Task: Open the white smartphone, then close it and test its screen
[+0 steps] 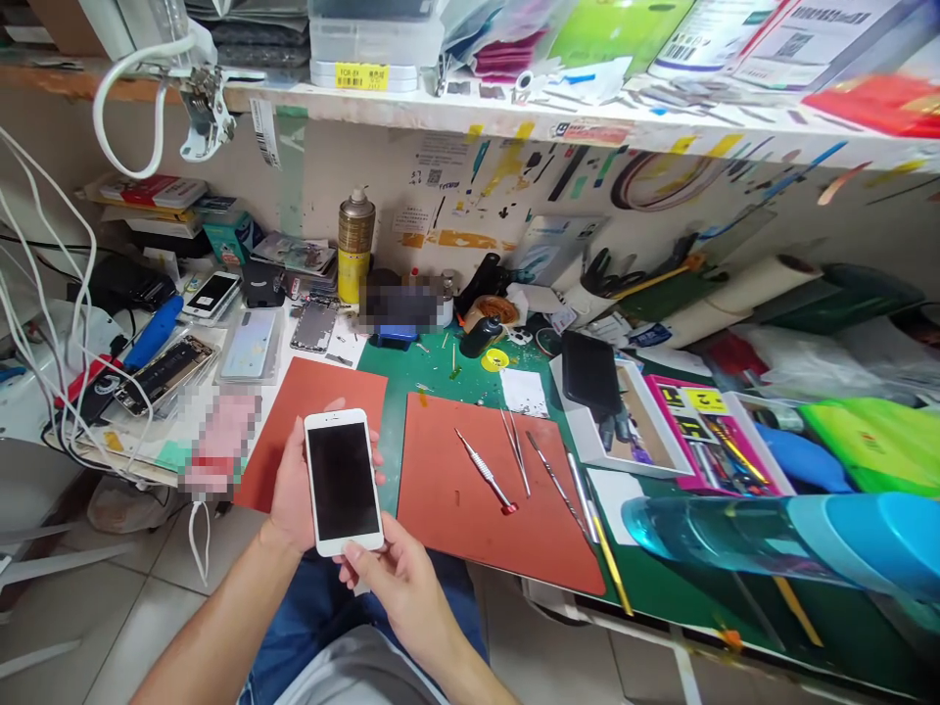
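Note:
A white smartphone with a dark screen faces up in front of the workbench edge. My left hand cups it from behind and the left, fingers wrapped round its sides. At its bottom edge my right hand pinches the lower right corner, thumb on the front. Both hands hover above my lap, just before two red-brown mats.
Metal pry tools and tweezers lie on the right mat over a green cutting mat. Opened phones, a spray can, a black phone on a white box and a blue hot-air tool crowd the bench.

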Demonstrator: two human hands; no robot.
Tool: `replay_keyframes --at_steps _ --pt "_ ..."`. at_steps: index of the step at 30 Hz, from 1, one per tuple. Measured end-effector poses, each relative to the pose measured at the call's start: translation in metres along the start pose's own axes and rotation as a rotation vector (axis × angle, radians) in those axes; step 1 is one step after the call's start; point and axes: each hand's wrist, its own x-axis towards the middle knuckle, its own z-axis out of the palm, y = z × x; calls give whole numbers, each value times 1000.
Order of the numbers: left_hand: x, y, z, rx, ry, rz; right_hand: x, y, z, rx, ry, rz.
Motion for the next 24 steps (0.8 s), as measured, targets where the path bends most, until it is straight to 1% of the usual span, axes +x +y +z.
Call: replay_keyframes --at_steps 5,15,20,22,24 --pt "3 0 -2 -27 -4 7 1 3 -2 45 -3 22" --pt "4 -2 2 -9 -10 -11 -1 5 -3 22 -1 38" --pt "6 -6 -2 41 14 -43 1 0 -1 -29 81 41" --pt "6 -9 -3 57 23 -47 4 -4 0 -129 138 30" --pt "6 -11 -3 74 28 -36 7 -8 1 -274 212 36"
